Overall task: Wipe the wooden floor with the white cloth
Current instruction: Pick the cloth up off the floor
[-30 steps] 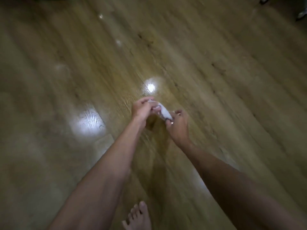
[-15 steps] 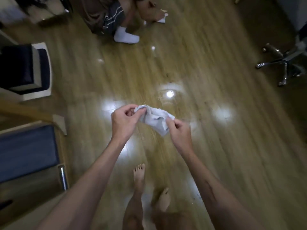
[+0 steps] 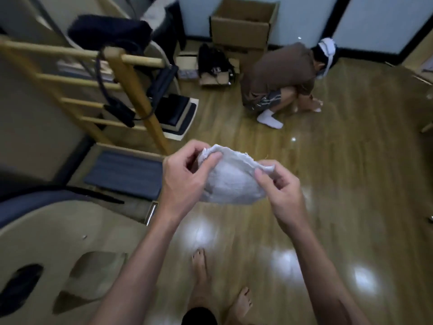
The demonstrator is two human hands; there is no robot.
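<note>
I am standing, and both hands hold the white cloth in the air well above the wooden floor. My left hand pinches the cloth's upper left corner between thumb and fingers. The upper right corner is pinched by my right hand. Between them the cloth hangs spread out, rumpled, with frayed edges. My bare feet stand on the glossy floor below.
Another person crouches on the floor at the back. A wooden ladder frame and padded equipment fill the left side. Cardboard boxes and a black bag sit by the far wall. Open floor lies to the right.
My view has risen from close to the floor to standing height. The cloth, first bunched small between my hands, has been pulled open and spread wider.
</note>
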